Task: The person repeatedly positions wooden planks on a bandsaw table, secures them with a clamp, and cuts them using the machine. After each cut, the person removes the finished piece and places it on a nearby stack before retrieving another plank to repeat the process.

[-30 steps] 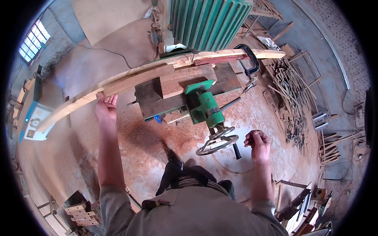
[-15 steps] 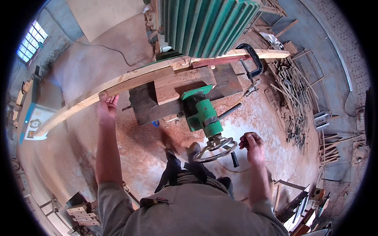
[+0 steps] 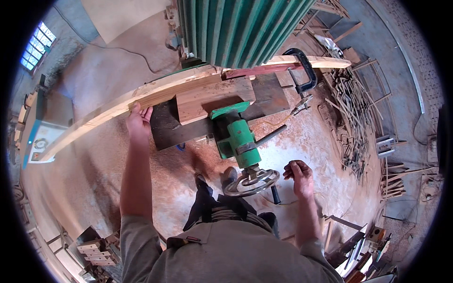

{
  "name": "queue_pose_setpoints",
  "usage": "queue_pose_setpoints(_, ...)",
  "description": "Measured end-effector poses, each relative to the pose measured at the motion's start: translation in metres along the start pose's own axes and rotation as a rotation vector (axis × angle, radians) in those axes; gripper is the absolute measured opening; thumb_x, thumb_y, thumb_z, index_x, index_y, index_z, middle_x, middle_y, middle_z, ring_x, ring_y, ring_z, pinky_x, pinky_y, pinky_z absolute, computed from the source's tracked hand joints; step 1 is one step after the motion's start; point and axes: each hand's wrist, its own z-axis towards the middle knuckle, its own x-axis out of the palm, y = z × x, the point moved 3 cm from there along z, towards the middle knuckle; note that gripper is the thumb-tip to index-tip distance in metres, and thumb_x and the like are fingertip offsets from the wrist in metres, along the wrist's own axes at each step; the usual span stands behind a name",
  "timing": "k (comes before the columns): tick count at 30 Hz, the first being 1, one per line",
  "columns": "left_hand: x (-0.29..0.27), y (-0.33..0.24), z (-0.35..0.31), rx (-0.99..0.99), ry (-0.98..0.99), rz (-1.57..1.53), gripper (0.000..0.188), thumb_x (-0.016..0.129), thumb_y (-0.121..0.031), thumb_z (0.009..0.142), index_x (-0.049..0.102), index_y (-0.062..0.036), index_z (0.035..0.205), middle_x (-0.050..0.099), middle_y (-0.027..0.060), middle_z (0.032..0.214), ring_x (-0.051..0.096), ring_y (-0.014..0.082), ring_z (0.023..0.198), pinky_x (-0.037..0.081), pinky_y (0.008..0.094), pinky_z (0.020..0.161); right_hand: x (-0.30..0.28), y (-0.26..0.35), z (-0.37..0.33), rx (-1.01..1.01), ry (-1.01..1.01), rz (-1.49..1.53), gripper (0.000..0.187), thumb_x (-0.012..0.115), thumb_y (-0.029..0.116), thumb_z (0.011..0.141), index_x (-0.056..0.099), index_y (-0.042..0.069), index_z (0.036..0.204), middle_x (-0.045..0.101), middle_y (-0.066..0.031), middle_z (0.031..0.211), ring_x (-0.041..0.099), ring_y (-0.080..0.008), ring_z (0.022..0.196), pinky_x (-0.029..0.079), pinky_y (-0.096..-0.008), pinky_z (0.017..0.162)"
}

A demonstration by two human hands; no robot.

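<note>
At the left end of a brown wooden strip (image 3: 163,93), my left hand (image 3: 138,117) is closed, thumb above and fingers below. That strip lies along the near side of a long pale wooden board (image 3: 101,115). A wide wood block (image 3: 200,101) sits on the dark metal table (image 3: 165,125), between the strip and the pad of a green screw clamp (image 3: 243,144). Just right of the clamp's metal handwheel (image 3: 252,184), my right hand (image 3: 299,177) hangs in the air. Its fingers are curled in, with nothing seen in them.
A ribbed green housing (image 3: 240,33) rises over the table's far side. A black C-clamp (image 3: 309,75) grips the board's right part beside a reddish wooden strip (image 3: 259,70). Wood offcuts (image 3: 351,118) are heaped at right. A control cabinet (image 3: 40,141) stands at left.
My left hand has moved a little to the right, and the brown strip has slid right with it along the board. My right hand stays curled beside the handwheel.
</note>
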Motion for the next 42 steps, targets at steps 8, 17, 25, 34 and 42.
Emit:
queue_pose_setpoints(8,0.011,0.014,-0.007,0.024,-0.03,0.026,0.029,0.059,-0.018,0.087,0.05,-0.0043,0.11,0.059,0.006,0.096,0.06,0.0193,0.087,0.051,0.0374,0.081,-0.004,-0.001,0.007,-0.009,-0.074,0.061,0.021,0.053,0.017,0.089,0.058,-0.003,0.094,0.062,-0.0105,0.081,0.059,-0.0156,0.065,0.049,-0.0274,0.058)
queue_pose_setpoints(17,0.014,0.021,-0.003,0.021,-0.11,0.068,0.037,0.064,-0.022,0.085,0.048,-0.0047,0.113,0.056,0.006,0.099,0.058,0.0189,0.085,0.05,0.0339,0.079,0.063,0.005,0.102,0.239,0.046,0.803,0.052,0.039,0.053,0.09,0.048,0.002,0.1,0.057,-0.0174,0.097,0.054,-0.0324,0.092,0.042,-0.0449,0.087)
queue_pose_setpoints(25,0.009,0.024,-0.001,0.043,-0.037,0.075,0.041,0.063,-0.023,0.085,0.045,-0.0035,0.117,0.055,0.0074,0.102,0.057,0.0198,0.085,0.05,0.0321,0.076,0.255,0.11,0.006,-0.609,0.718,-1.114,0.035,0.041,0.034,0.091,0.057,0.004,0.083,0.059,-0.0104,0.076,0.055,-0.0251,0.071,0.046,-0.0364,0.068)
queue_pose_setpoints(34,0.008,0.02,-0.017,0.073,-0.023,0.081,0.042,0.061,-0.023,0.086,0.043,-0.0021,0.117,0.054,0.0092,0.105,0.057,0.0217,0.094,0.051,0.032,0.078,0.317,0.089,-0.007,-0.331,0.997,-1.423,0.041,0.044,0.037,0.086,0.067,0.003,0.081,0.064,-0.0199,0.085,0.062,-0.0338,0.086,0.048,-0.0425,0.078)
queue_pose_setpoints(42,0.004,0.033,0.009,0.024,0.07,0.089,0.041,0.057,-0.021,0.087,0.043,-0.0031,0.121,0.052,0.0105,0.109,0.057,0.0252,0.097,0.052,0.0316,0.081,0.217,0.145,0.021,-0.639,0.549,-0.487,0.035,0.06,0.036,0.082,0.061,0.002,0.093,0.063,-0.0176,0.084,0.063,-0.0283,0.08,0.05,-0.0374,0.071)
